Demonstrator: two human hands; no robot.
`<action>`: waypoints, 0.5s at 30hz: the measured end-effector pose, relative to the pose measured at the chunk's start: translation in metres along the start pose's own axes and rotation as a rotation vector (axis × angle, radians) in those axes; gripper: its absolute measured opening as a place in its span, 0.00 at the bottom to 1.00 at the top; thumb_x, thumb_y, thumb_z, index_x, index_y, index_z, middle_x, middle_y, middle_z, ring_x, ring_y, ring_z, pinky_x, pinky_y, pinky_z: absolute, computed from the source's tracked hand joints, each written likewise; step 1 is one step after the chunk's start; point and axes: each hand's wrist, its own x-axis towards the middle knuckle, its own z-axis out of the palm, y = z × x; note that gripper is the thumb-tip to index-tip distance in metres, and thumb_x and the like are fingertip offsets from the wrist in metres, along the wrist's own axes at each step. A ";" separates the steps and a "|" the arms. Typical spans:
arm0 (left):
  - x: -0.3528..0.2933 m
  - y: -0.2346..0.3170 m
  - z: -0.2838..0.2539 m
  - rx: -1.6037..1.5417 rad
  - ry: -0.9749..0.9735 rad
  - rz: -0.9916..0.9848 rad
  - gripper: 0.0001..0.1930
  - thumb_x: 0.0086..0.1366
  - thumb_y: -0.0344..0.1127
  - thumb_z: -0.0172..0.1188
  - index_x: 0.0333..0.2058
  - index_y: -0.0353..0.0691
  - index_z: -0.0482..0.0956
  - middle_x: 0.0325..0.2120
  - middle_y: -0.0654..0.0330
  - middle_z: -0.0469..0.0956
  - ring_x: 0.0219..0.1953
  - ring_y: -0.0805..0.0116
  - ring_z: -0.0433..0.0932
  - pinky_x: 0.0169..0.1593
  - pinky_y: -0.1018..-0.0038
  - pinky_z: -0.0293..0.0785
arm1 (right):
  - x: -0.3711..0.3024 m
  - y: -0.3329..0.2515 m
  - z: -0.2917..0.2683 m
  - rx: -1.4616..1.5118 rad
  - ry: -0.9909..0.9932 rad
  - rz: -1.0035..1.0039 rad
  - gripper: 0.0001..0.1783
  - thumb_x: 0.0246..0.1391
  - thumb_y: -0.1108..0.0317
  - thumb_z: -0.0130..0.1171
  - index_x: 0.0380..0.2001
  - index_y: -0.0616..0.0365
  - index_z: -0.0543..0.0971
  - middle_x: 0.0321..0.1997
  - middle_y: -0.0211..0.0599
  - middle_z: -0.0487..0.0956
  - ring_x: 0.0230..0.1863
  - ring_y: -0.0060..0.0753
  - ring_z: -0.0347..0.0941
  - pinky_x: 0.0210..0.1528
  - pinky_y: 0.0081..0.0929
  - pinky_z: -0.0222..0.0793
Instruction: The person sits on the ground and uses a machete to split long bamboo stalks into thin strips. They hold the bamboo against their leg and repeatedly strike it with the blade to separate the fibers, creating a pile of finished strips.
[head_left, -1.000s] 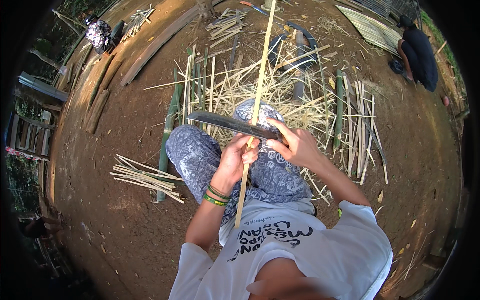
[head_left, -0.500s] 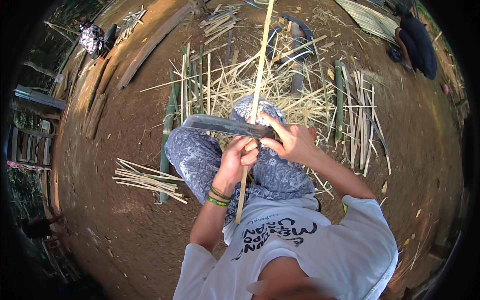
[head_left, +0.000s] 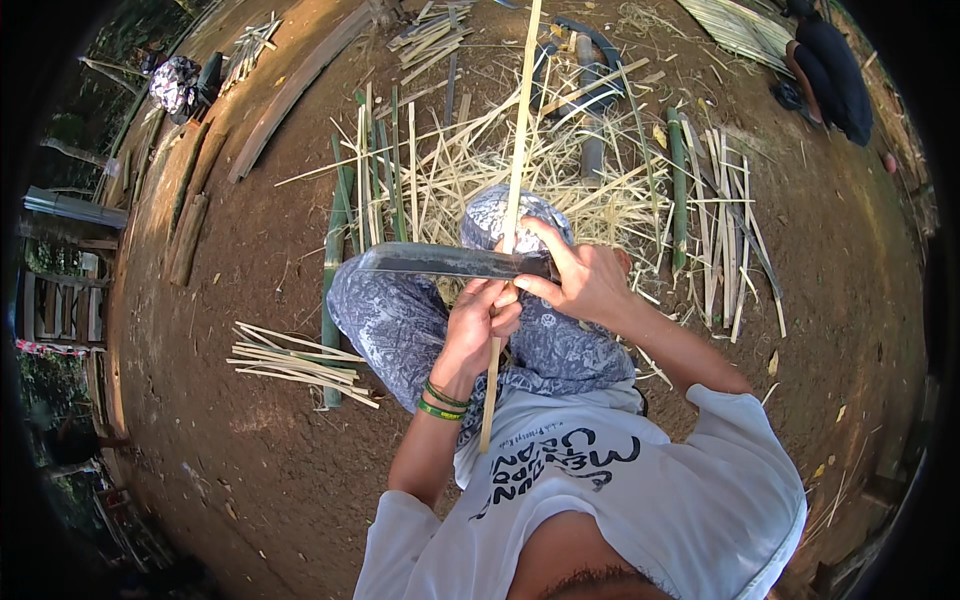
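Brown dirt (head_left: 260,470) all around; mid-frame, the left hand's (head_left: 478,325) fingers pinch a strip (head_left: 522,115) that looks light and bendy, best held mid-way; the right hand's (head_left: 592,284) grip a knife (head_left: 440,262)

Frame ctr: knife blade (head_left: 430,261) smooth dk metal, semi-gloss; strip (head_left: 522,130) matt bamboo; trousers (head_left: 385,310) matt cloth. Lwr L: ground (head_left: 200,430) rough dirt.

Two hands (head_left: 592,282) (head_left: 478,325), one knife (head_left: 430,261), one held strip (head_left: 522,125)

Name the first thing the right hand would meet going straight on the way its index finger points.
Probably the long, pale bamboo strip, immediately ahead of the right hand; whether they touch is unclear.
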 end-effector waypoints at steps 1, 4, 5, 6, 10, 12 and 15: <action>0.000 -0.001 -0.003 0.001 -0.017 0.004 0.08 0.77 0.36 0.46 0.35 0.45 0.69 0.20 0.73 0.58 0.16 0.84 0.53 0.19 0.82 0.48 | -0.001 0.001 0.003 0.005 0.007 0.007 0.42 0.54 0.37 0.62 0.66 0.45 0.66 0.07 0.39 0.68 0.11 0.48 0.72 0.14 0.43 0.63; -0.005 -0.001 -0.005 0.023 -0.037 0.017 0.07 0.77 0.37 0.45 0.41 0.45 0.71 0.20 0.73 0.57 0.15 0.84 0.52 0.20 0.82 0.47 | -0.002 -0.001 0.005 -0.003 0.010 0.034 0.42 0.54 0.36 0.62 0.66 0.44 0.66 0.07 0.39 0.69 0.11 0.48 0.72 0.14 0.43 0.63; -0.009 -0.001 -0.005 0.034 -0.038 0.021 0.08 0.78 0.38 0.45 0.44 0.45 0.73 0.20 0.73 0.57 0.15 0.84 0.52 0.20 0.81 0.46 | -0.003 -0.002 0.005 -0.009 0.007 0.044 0.42 0.53 0.36 0.62 0.66 0.44 0.66 0.07 0.39 0.69 0.11 0.48 0.72 0.14 0.43 0.63; -0.013 0.000 -0.003 0.028 -0.031 0.004 0.09 0.78 0.38 0.44 0.48 0.46 0.72 0.20 0.73 0.57 0.15 0.84 0.52 0.20 0.81 0.46 | -0.003 -0.003 0.005 -0.008 -0.002 0.059 0.42 0.53 0.35 0.61 0.66 0.43 0.66 0.07 0.39 0.69 0.11 0.49 0.72 0.15 0.44 0.64; -0.026 -0.001 -0.007 0.076 -0.023 -0.030 0.14 0.78 0.38 0.44 0.58 0.49 0.70 0.20 0.74 0.54 0.16 0.85 0.51 0.21 0.83 0.45 | -0.004 -0.004 0.005 -0.003 -0.026 0.097 0.44 0.53 0.32 0.60 0.67 0.42 0.65 0.06 0.39 0.68 0.11 0.51 0.72 0.16 0.47 0.66; -0.031 -0.001 -0.012 0.114 -0.020 -0.031 0.17 0.78 0.38 0.44 0.62 0.50 0.68 0.21 0.74 0.53 0.17 0.84 0.50 0.21 0.83 0.45 | -0.006 -0.006 0.006 -0.030 -0.023 0.094 0.44 0.53 0.31 0.59 0.67 0.41 0.65 0.06 0.38 0.68 0.10 0.50 0.71 0.16 0.46 0.66; -0.042 -0.002 -0.014 0.143 0.009 -0.029 0.21 0.78 0.37 0.44 0.67 0.51 0.64 0.21 0.73 0.53 0.18 0.83 0.50 0.22 0.83 0.46 | -0.008 -0.010 0.006 -0.105 -0.032 0.085 0.45 0.52 0.31 0.59 0.67 0.40 0.65 0.06 0.37 0.67 0.10 0.47 0.70 0.15 0.44 0.65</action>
